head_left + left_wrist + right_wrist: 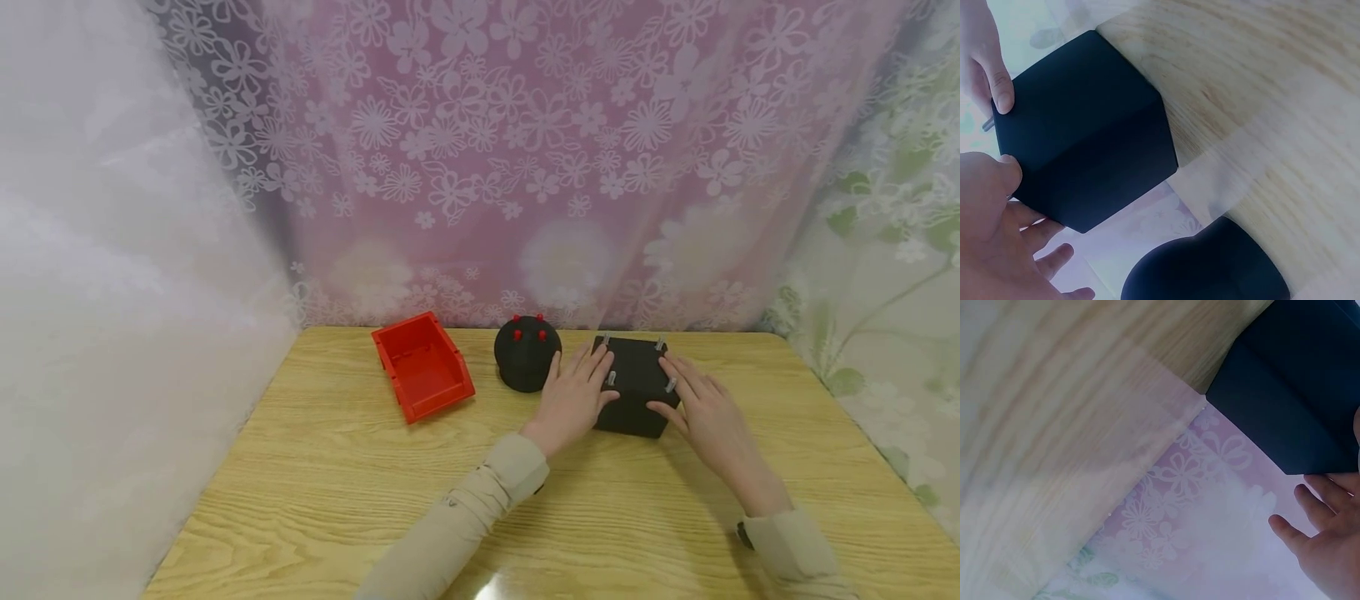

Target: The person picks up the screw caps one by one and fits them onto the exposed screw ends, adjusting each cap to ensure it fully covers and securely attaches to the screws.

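Note:
A black box (633, 387) with several small metal pegs standing up from its top sits at the right of the table. My left hand (573, 398) holds its left side, fingers along the side and top edge, thumb at the front. From the other side my right hand (708, 421) holds it likewise, thumb toward the front face. In the left wrist view the box (1085, 131) lies between both thumbs. Just left of my left hand is a round black object (527, 354) with several red pegs on top. The right wrist view shows the right fingers (1316, 509) along the box's side.
A red open-fronted plastic bin (423, 367) stands at the back left of the wooden table (315, 492). Behind the table's far edge hangs a pink flowered curtain (480, 167), with pale sheets at both sides.

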Available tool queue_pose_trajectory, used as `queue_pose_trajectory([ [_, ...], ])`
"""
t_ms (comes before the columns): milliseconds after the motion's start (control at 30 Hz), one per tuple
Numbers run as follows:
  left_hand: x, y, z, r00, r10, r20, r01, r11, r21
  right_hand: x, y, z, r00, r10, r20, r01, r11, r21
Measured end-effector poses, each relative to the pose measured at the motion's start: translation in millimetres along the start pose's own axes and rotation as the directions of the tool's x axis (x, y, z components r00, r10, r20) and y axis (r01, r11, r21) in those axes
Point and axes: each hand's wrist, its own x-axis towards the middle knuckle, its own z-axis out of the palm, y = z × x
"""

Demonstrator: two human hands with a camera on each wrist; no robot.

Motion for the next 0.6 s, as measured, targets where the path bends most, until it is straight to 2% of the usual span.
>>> queue_pose_trajectory([
  [333,-13.0,1.2,-6.8,1.000,-0.005,0.011,0.005,0.999,-0.042,-1.8,-8.3,-2.5,1.000,-0.016,-0.022,0.016,1.000,-0.020],
  [600,-21.4,2.4,-6.4,1.000,0.001,-0.018,-0.001,1.000,-0.023,-4.4,-14.7,-5.9,1.000,-0.023,-0.017,0.023,1.000,-0.008],
])
